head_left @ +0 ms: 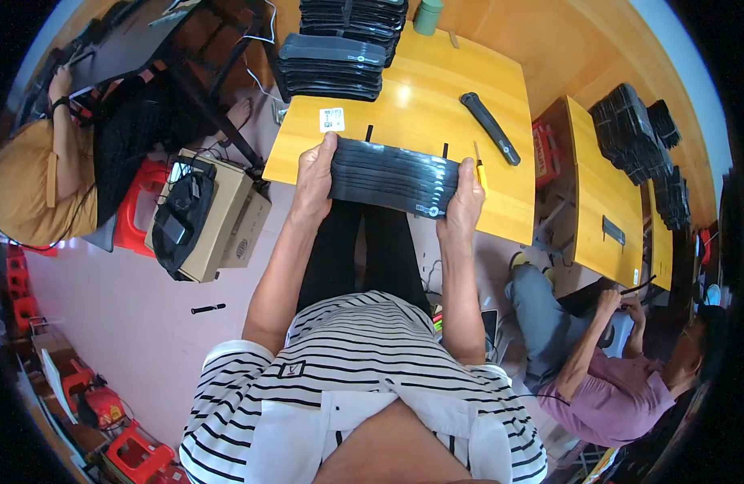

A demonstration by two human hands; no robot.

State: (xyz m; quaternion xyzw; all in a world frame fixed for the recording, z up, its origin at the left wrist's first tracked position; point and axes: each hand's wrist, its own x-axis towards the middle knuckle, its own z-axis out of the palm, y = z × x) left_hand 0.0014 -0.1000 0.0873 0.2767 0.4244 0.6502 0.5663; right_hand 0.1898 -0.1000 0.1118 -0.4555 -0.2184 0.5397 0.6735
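My left hand (314, 181) and my right hand (465, 198) grip opposite ends of a stack of flat black strips (392, 179). The stack is held level over the near edge of the yellow table (420, 105), in front of my lap. Its layered edges face me, with small white marks near the right end. Both thumbs press on top; the other fingers are mostly hidden. Just beyond my right hand lies a thin tool with a yellow handle (481, 173). A single black strip (491, 131) lies slantwise farther back. Two narrow black tabs show past the stack.
Tall piles of black strips (331, 73) stand at the table's back left, near a white label (331, 120). A green canister (427, 16) is behind. Left are a cardboard box (239, 194) and a red stool (138, 214). People sit at tables on both sides.
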